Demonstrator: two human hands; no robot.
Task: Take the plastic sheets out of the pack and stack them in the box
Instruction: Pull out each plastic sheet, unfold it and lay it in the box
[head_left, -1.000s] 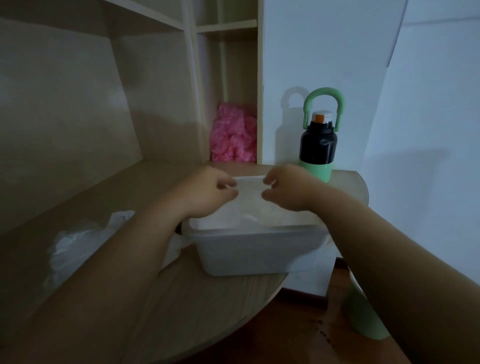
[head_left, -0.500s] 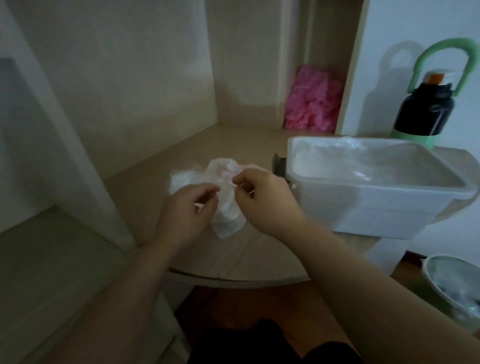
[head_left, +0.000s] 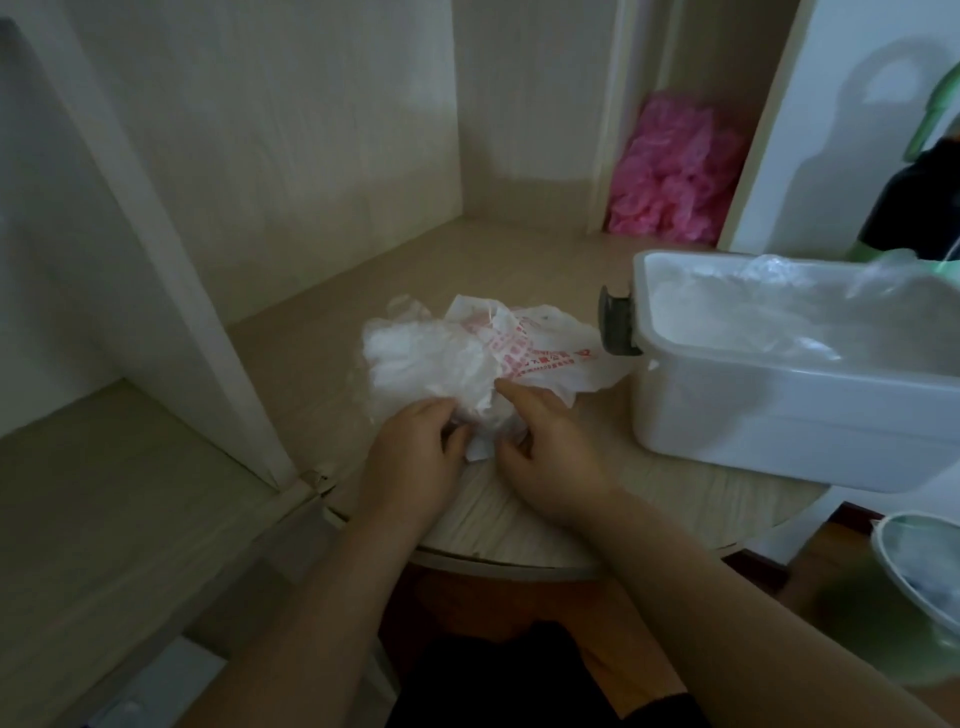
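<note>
Your left hand (head_left: 415, 441) and right hand (head_left: 545, 457) each pinch the near edge of the pack (head_left: 524, 353), fingers curled into it. The pack lies crumpled on the desk (head_left: 519, 270), just left of the box (head_left: 779, 421). Plastic sheets (head_left: 753, 322) already lie in the box. The pack looks full, so much remains.

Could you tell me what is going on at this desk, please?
A person is working on the crumpled pack with red print, which lies on the desk. The left hand and the right hand both grip its near edge, seemingly to work it open. The white box stands just right of the pack, with clear sheets lying inside.
</note>
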